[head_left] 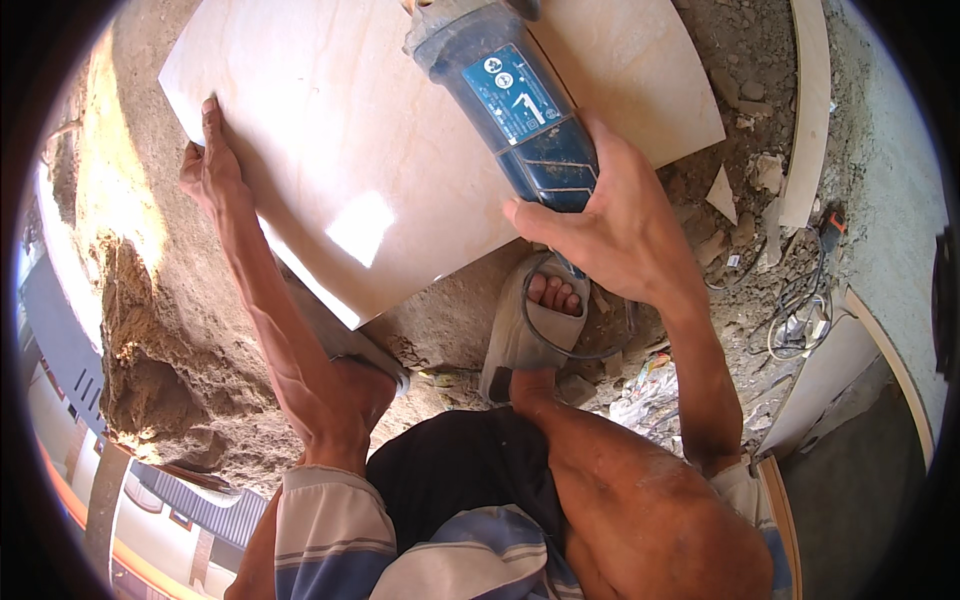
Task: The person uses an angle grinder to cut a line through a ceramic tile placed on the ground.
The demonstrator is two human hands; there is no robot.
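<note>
A large cream marbled tile lies on the dirt in front of me, a bright patch of light on its glossy face. My right hand is wrapped round the rear body of a blue angle grinder, which sits above the tile. The grinder's head runs off the top edge, so its disc is out of sight. A thin dark line crosses the tile beside the grinder. At the tile's left edge, my left hand grips the rim, thumb on top and fingers curled at the side.
The grinder's black cord loops over my sandalled foot. Narrow tile strips, broken shards and a coiled cable lie at right, beside a pale wall. Crumbly earth drops away at left.
</note>
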